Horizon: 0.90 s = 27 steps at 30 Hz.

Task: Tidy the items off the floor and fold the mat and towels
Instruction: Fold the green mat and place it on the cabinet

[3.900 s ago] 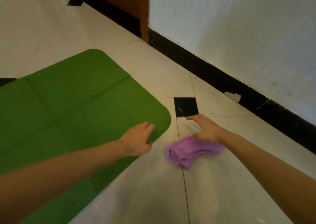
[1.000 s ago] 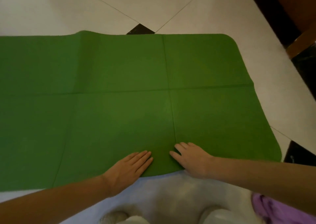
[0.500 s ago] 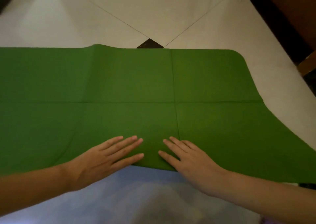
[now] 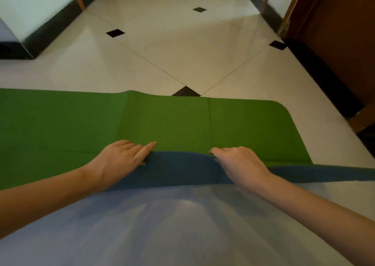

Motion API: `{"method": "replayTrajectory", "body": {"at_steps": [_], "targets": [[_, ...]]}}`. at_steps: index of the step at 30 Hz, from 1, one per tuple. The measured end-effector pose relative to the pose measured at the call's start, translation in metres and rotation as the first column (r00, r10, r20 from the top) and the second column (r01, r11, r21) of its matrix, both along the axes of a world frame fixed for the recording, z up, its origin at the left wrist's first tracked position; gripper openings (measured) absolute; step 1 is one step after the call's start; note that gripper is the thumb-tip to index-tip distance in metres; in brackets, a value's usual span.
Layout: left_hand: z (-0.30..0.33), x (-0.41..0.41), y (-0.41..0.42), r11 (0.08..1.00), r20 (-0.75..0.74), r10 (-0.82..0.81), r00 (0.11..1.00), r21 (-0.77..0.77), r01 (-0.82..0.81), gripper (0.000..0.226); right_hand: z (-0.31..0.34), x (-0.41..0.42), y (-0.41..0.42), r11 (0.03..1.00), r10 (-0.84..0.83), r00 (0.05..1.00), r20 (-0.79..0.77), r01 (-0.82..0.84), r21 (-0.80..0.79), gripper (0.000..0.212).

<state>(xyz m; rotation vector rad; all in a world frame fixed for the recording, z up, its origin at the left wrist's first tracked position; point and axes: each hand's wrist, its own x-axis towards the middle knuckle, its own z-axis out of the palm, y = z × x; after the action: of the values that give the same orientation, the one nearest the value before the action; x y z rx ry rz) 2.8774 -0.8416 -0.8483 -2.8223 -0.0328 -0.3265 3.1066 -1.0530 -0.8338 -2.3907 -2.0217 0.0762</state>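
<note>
Clothing: pale blue-grey fabric (image 4: 162, 229) fills the near foreground, likely the person's own garment, though it is too blurred to be sure.
Left hand: the left hand (image 4: 121, 156) grips the mat's lifted near edge, fingers lying over the top and the thumb apparently tucked under the blue side.
Right hand: the right hand (image 4: 237, 162) holds the same edge further right, fingers curled over it; the thumb is hidden.
Mat: the mat (image 4: 182, 123) is green on top, and its blue underside (image 4: 182, 168) shows where the near edge is raised and turned over between the hands.
Key relation: the mat lies straight ahead of both hands, its long axis running left to right across the view. The far edge is parallel to the held edge, so the fold looks set to go forward, away from the body. Both hands are about equally near, on either side of a crease line.
Mat ends: the right end is rounded and in view; the left end runs out of view.
Floor: cream tiles (image 4: 182, 48) with small black diamond insets (image 4: 115, 32), glossy.
Room: dark skirting (image 4: 50, 26) beneath a pale wall (image 4: 30, 2) at far left, a wooden door (image 4: 334, 32) at far right.
</note>
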Motion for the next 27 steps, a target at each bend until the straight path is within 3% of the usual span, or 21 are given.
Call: {"method": "replayTrajectory", "body": {"at_steps": [3,8,14,20,25,27], "targets": [[0.008,0.015,0.009,0.999,0.042,0.006,0.999,-0.052,-0.004,0.013,-0.005,0.012,0.011,1.0,-0.005,0.999,0.031,0.004,0.021,0.022],[0.011,0.041,0.028,0.999,0.014,0.046,0.999,-0.018,-0.046,0.037,-0.014,0.028,0.028,0.998,-0.024,0.996,0.082,0.02,0.059,0.031],[0.016,0.077,0.053,0.986,0.08,0.161,0.984,-0.051,-0.157,0.028,-0.005,0.052,0.057,0.994,-0.071,0.987,0.141,0.058,0.094,0.033],[0.03,0.125,0.083,0.949,0.153,0.304,0.94,-0.141,-0.284,0.012,0.006,0.089,0.099,0.975,-0.184,0.968,0.17,0.158,0.157,0.02],[0.016,0.149,0.083,0.9,0.311,0.39,0.867,-0.328,-0.287,0.045,0.015,0.109,0.118,0.95,-0.281,0.942,0.186,0.245,0.194,0.004],[-0.004,0.141,0.069,0.919,0.405,0.351,0.844,-0.321,-0.228,0.052,0.014,0.112,0.125,0.939,-0.316,0.929,0.194,0.277,0.204,0.009]]}}
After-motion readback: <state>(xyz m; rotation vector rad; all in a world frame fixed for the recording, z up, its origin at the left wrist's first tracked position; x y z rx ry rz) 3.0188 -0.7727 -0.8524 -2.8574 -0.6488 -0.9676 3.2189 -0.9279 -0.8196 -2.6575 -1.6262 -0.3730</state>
